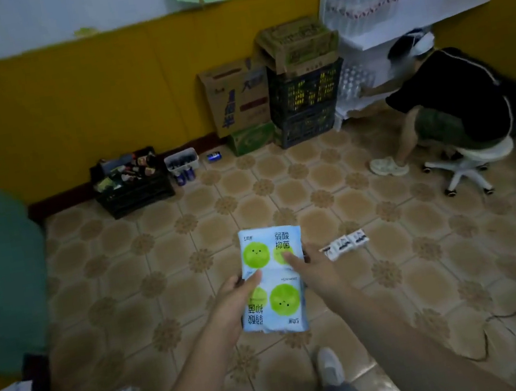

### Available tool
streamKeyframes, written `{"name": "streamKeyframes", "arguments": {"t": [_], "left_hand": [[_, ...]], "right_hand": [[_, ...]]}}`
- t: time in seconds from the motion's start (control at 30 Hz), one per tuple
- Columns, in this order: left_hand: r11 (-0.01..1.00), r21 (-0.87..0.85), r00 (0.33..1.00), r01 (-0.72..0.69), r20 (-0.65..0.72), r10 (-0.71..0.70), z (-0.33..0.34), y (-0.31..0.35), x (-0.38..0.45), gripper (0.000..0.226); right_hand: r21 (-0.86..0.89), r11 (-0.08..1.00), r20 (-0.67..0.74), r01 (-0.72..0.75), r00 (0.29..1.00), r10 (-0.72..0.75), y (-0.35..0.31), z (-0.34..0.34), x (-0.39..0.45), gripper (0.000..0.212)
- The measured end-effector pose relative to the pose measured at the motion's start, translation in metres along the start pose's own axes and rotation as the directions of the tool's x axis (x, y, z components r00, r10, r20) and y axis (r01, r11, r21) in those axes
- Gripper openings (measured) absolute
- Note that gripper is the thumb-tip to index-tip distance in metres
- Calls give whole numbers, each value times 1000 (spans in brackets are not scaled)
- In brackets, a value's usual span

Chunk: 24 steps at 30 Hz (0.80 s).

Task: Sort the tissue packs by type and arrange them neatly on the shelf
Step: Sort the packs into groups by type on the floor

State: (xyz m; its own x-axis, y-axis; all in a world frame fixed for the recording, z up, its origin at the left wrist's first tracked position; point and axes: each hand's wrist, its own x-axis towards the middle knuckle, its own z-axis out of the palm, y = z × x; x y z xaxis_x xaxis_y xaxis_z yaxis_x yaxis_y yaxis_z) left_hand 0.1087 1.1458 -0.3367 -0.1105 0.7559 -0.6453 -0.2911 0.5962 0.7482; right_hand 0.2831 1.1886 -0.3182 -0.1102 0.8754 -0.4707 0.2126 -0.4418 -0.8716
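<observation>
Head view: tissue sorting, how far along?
Nothing visibly shelved yet. In hand: left hand and right hand grip a pale blue tissue pack with green circles. Left: small white packs lie on the tiled floor.

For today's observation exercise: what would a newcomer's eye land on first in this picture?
First, the pale blue tissue pack with green smiling circles, held up in the centre foreground by the left hand and right hand. Then the yellow wall behind, and a seated person reaching into the white shelf at upper right.
</observation>
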Motion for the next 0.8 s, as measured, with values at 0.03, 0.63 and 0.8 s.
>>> {"name": "streamKeyframes", "arguments": {"t": [0.03,0.63,0.8], "left_hand": [[1000,-15,999,16,-36,-16,3,1,19,36],[895,-221,840,388,-315,-442,-17,-122,324,26],[899,-176,857,401,-273,-436,-55,-247,455,22]], "right_hand": [[-3,1000,15,-30,999,30,5,-4,22,37],[-274,879,182,-391,876,446,163,3,349,22],[-315,842,167,-439,847,504,310,49,443,27]]}}
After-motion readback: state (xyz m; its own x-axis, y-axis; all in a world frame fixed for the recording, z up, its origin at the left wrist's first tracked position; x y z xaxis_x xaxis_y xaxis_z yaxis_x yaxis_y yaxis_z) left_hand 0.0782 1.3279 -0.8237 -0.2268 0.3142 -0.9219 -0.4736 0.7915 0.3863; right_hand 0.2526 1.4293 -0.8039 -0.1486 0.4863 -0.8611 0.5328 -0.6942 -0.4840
